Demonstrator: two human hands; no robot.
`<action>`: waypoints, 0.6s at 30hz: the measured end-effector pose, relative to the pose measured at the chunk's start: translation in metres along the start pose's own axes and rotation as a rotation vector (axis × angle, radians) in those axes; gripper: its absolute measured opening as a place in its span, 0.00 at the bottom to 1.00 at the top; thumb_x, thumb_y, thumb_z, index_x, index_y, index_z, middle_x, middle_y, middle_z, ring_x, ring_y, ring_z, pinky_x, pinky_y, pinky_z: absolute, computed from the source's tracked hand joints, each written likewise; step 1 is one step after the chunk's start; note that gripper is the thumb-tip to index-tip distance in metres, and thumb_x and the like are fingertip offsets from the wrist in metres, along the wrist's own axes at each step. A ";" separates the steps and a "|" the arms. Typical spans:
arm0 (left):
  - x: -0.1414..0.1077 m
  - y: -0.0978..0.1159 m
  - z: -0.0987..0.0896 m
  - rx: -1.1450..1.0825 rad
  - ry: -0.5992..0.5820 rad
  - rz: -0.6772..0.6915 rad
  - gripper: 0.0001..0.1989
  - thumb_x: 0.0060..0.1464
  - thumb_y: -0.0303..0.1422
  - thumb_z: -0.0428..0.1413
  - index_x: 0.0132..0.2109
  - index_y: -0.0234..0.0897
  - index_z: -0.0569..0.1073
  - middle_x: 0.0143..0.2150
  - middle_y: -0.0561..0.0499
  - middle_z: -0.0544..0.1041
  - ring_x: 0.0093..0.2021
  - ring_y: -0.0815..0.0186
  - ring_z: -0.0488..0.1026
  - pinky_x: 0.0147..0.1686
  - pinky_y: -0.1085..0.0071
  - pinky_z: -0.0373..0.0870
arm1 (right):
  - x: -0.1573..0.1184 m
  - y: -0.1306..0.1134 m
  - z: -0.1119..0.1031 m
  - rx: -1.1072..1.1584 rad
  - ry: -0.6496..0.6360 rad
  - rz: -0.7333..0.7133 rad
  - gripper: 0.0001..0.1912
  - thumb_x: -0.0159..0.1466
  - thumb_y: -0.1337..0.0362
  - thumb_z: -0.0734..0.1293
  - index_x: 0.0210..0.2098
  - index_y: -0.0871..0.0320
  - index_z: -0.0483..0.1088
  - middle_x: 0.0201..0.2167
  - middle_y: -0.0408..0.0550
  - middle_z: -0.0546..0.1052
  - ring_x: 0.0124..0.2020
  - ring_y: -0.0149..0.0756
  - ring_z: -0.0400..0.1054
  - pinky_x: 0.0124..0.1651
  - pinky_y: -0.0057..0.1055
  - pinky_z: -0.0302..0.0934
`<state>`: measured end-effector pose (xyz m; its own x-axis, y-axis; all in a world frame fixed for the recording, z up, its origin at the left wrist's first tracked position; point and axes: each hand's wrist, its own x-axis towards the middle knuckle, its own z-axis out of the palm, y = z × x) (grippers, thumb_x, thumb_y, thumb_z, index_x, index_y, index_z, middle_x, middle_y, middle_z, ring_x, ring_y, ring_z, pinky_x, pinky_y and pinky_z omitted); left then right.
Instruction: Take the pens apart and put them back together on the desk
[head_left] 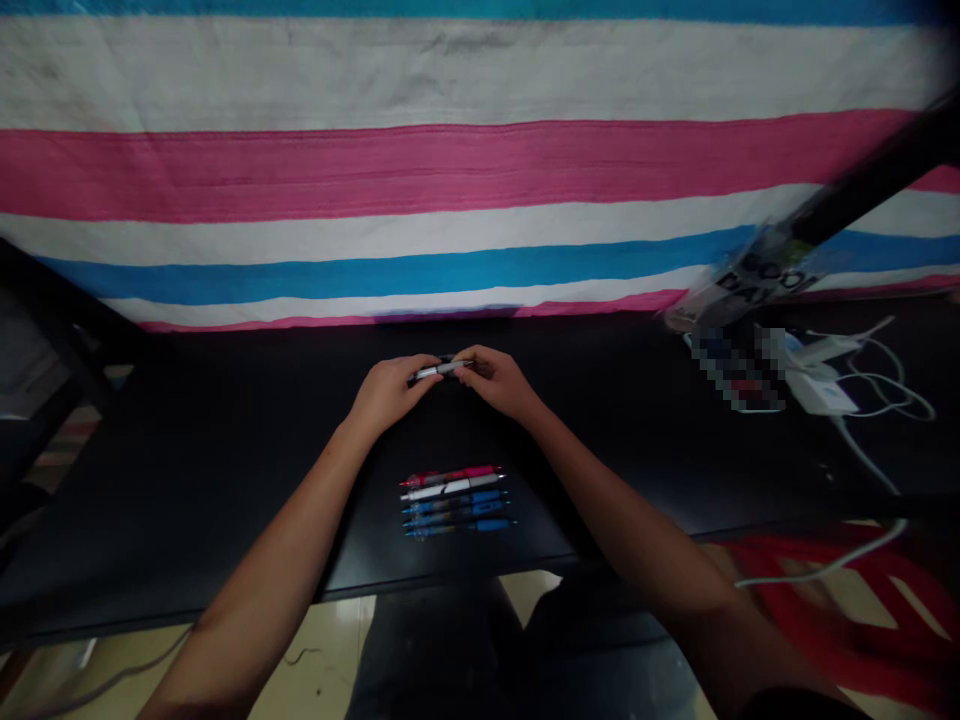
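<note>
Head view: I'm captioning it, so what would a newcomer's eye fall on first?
Likely the bold pink, blue and white striped sheet across the upper part. Next, near the middle, the left hand and right hand hold a silver pen over the black table. Nearer the person lies a row of red, white and blue pens.
</note>
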<state>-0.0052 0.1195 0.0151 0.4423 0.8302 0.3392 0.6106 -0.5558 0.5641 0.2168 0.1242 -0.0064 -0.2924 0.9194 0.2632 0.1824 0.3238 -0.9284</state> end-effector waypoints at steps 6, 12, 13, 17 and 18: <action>0.000 0.001 0.003 0.052 0.004 0.018 0.12 0.65 0.39 0.57 0.50 0.40 0.80 0.47 0.45 0.83 0.44 0.57 0.81 0.45 0.65 0.74 | -0.001 -0.005 -0.002 -0.109 0.030 0.037 0.20 0.68 0.49 0.65 0.29 0.57 0.72 0.21 0.42 0.71 0.24 0.31 0.65 0.31 0.30 0.57; -0.001 0.000 0.003 0.051 0.010 0.026 0.11 0.64 0.39 0.58 0.49 0.40 0.80 0.45 0.45 0.83 0.42 0.58 0.80 0.40 0.67 0.73 | -0.001 -0.009 -0.005 -0.174 0.013 0.014 0.20 0.69 0.51 0.63 0.26 0.57 0.70 0.20 0.41 0.69 0.23 0.30 0.62 0.30 0.30 0.54; -0.001 -0.001 0.003 0.047 0.011 0.028 0.11 0.64 0.39 0.58 0.49 0.40 0.80 0.45 0.45 0.83 0.41 0.58 0.80 0.40 0.67 0.73 | -0.001 -0.008 -0.005 -0.170 0.006 0.009 0.19 0.69 0.52 0.63 0.27 0.57 0.70 0.20 0.41 0.70 0.23 0.30 0.62 0.30 0.30 0.54; -0.002 -0.003 0.002 0.040 0.007 0.027 0.11 0.65 0.39 0.57 0.48 0.40 0.80 0.44 0.46 0.83 0.40 0.59 0.80 0.38 0.68 0.72 | -0.001 -0.002 -0.003 -0.121 0.001 -0.024 0.11 0.67 0.57 0.66 0.34 0.57 0.71 0.26 0.42 0.72 0.26 0.31 0.64 0.33 0.30 0.57; -0.002 -0.004 0.002 0.041 0.006 0.027 0.11 0.65 0.39 0.57 0.48 0.41 0.81 0.44 0.46 0.83 0.40 0.59 0.80 0.38 0.68 0.72 | -0.001 -0.001 -0.003 -0.096 -0.001 -0.035 0.09 0.67 0.57 0.67 0.36 0.57 0.71 0.29 0.43 0.73 0.28 0.32 0.65 0.34 0.30 0.58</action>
<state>-0.0066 0.1202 0.0105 0.4552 0.8150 0.3586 0.6251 -0.5794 0.5230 0.2199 0.1235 -0.0052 -0.3008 0.9071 0.2944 0.2612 0.3753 -0.8893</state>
